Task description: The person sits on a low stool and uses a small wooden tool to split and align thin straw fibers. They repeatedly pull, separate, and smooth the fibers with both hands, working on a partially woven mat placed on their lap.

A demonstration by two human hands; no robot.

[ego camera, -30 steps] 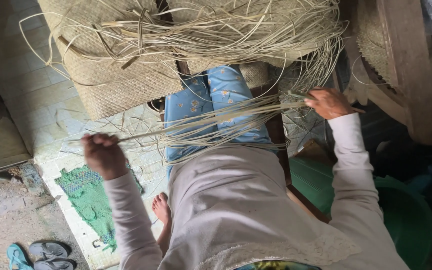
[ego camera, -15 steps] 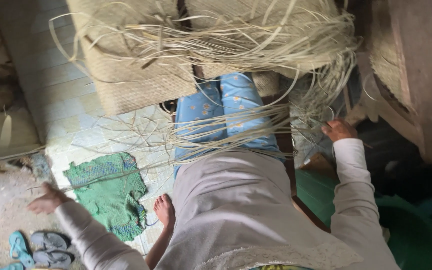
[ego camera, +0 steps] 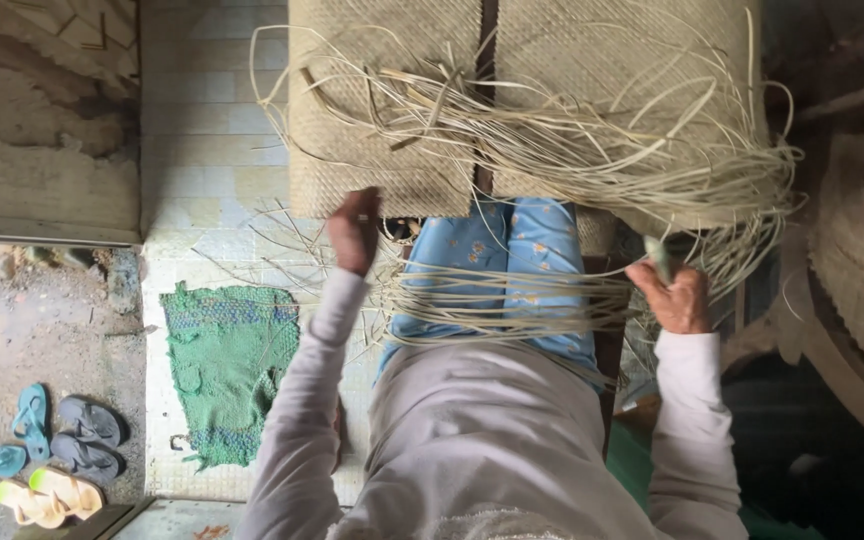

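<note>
Across the person's lap, seen from the head camera, lies a bundle of pale reed strips (ego camera: 512,305) over blue patterned trousers (ego camera: 512,250). The right hand (ego camera: 674,298) is closed around one end of the strips. The left hand (ego camera: 354,232) is raised near two woven mats (ego camera: 382,110); whether it grips anything I cannot tell. One green rug (ego camera: 227,365) lies on the tiled floor (ego camera: 207,130), with three pairs of sandals (ego camera: 47,450) beside it.
</note>
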